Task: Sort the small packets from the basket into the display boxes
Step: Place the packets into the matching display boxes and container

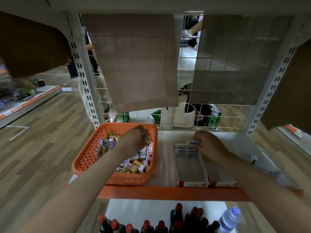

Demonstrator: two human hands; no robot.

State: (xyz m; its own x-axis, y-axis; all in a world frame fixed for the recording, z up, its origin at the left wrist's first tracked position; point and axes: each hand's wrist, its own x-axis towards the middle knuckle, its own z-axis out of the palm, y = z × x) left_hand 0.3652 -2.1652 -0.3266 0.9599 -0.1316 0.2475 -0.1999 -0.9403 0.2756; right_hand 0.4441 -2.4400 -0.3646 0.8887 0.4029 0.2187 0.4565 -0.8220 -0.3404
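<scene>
An orange perforated basket [87, 155] stands on the shelf at the left, full of small purple, yellow and white packets [134, 163]. My left hand [138, 137] reaches into the basket's far side, fingers curled around a small packet. Two long white display boxes lie side by side on the right. The left display box [190, 172] holds two short rows of purple packets [186, 151] at its far end. My right hand [207, 143] pinches a purple-and-white packet [195, 142] just above those rows. My right forearm covers much of the right display box [222, 180].
The shelf [168, 165] has an orange front edge [168, 193]. A wire grid back panel [185, 120] shows green cans [215, 117] behind it. Dark bottles with red caps [146, 224] and a water bottle [230, 219] stand on the lower shelf. Wooden floor lies to the left.
</scene>
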